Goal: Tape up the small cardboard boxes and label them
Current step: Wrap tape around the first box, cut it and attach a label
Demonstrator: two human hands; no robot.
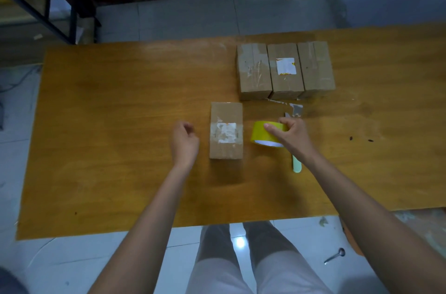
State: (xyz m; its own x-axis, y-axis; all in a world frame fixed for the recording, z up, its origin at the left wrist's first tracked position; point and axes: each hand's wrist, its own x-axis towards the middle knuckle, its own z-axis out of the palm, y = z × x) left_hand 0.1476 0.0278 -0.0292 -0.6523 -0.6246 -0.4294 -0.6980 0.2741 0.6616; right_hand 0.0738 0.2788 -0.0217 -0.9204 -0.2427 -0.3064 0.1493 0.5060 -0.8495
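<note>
A small cardboard box (226, 131) lies in the middle of the wooden table (108, 149), with a torn white label under clear tape on its top. My right hand (293, 135) grips a yellow tape roll (261, 133) just right of that box. My left hand (184, 141) hovers left of the box with its fingers curled, holding nothing. Three more cardboard boxes stand side by side at the back: the left box (254, 70), the middle box (285, 70) bearing a white label, and the right box (316, 68).
A knife with a pale green handle (296, 163) lies under my right wrist, its blade (287, 115) pointing away. Tape scraps (296, 108) lie in front of the three boxes. A metal bolt (335, 256) lies on the tiled floor at right. My legs show below the table's near edge.
</note>
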